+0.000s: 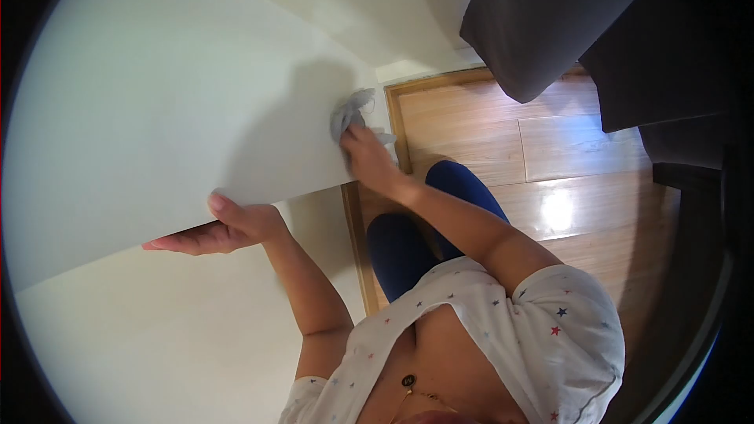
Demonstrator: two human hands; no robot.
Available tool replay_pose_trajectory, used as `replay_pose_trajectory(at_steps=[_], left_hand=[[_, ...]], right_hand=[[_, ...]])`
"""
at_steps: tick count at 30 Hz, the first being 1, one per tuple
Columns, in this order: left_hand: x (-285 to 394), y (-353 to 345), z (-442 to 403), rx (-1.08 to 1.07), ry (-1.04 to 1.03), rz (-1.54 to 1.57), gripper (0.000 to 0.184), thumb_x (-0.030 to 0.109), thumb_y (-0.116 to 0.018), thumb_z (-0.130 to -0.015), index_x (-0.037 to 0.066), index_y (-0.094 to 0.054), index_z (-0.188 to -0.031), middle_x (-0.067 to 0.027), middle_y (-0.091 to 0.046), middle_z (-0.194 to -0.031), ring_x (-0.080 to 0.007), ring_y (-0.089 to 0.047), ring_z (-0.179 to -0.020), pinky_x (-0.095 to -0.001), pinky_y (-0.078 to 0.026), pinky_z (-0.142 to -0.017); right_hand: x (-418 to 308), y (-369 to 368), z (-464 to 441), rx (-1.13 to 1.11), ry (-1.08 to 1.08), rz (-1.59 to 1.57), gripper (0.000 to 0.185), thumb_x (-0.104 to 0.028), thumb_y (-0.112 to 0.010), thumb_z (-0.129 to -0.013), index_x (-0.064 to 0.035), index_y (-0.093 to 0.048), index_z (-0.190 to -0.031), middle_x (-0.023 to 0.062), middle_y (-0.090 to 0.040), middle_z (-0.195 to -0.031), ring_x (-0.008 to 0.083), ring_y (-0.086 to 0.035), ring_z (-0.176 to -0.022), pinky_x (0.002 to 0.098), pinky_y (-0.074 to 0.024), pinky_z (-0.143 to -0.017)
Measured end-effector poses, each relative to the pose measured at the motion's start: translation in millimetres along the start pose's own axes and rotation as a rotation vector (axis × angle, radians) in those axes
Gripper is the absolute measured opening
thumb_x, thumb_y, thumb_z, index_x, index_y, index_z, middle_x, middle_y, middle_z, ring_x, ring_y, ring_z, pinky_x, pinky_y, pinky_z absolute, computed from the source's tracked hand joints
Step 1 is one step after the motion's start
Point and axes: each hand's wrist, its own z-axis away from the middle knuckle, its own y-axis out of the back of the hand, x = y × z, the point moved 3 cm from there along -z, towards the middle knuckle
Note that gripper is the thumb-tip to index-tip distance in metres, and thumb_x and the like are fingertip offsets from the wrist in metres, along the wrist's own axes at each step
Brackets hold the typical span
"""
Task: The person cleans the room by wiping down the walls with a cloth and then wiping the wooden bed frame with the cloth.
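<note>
A large white panel fills the left of the view, its straight lower edge running at a slant toward the middle. My left hand holds that edge, thumb on the panel's face and fingers stretched out behind it. Bunched in my right hand is a grey cloth, pressed against the panel near its right end. My right fingers are closed and partly hidden by the cloth's folds.
Wood-plank floor with a wooden baseboard lies to the right. Dark grey fabric hangs at the upper right. A pale wall stands behind the panel. My bent knees are close below my right hand.
</note>
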Motion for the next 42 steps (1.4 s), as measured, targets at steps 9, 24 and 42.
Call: replay_pose_trajectory(at_steps=[9,24,42], left_hand=[[-5,-1,4,-0.002,0.056,0.011,0.082,0.027,-0.058,-0.084,0.006,-0.006,-0.144,-0.0158,-0.011,-0.146,-0.0269,-0.025,-0.131,-0.0424,-0.031,-0.103],[-3,-6,3,-0.014,0.0,0.062,0.074,0.025,-0.057,-0.087,0.01,-0.013,-0.144,-0.0129,-0.017,-0.146,-0.0278,-0.027,-0.13,-0.042,-0.031,-0.103],[-21,9,5,-0.077,-0.213,-0.045,0.072,0.023,-0.054,-0.088,0.015,-0.011,-0.145,-0.0088,-0.017,-0.146,-0.0259,-0.027,-0.129,-0.0423,-0.034,-0.102]], right_hand=[[117,-26,7,-0.219,-0.225,0.095,0.028,-0.001,-0.047,-0.073,0.0026,-0.056,-0.1,0.0258,-0.054,-0.102,0.0415,-0.054,-0.095,0.0478,-0.043,-0.084],[80,-26,89,-0.468,-0.383,0.23,0.02,-0.004,-0.05,-0.076,0.0013,-0.059,-0.092,0.0204,-0.057,-0.099,0.0378,-0.056,-0.095,0.046,-0.0472,-0.081],[125,-34,69,-0.673,-0.388,0.437,0.017,-0.009,-0.05,-0.08,0.0019,-0.062,-0.085,0.0172,-0.06,-0.09,0.0336,-0.059,-0.086,0.0407,-0.0473,-0.076]])
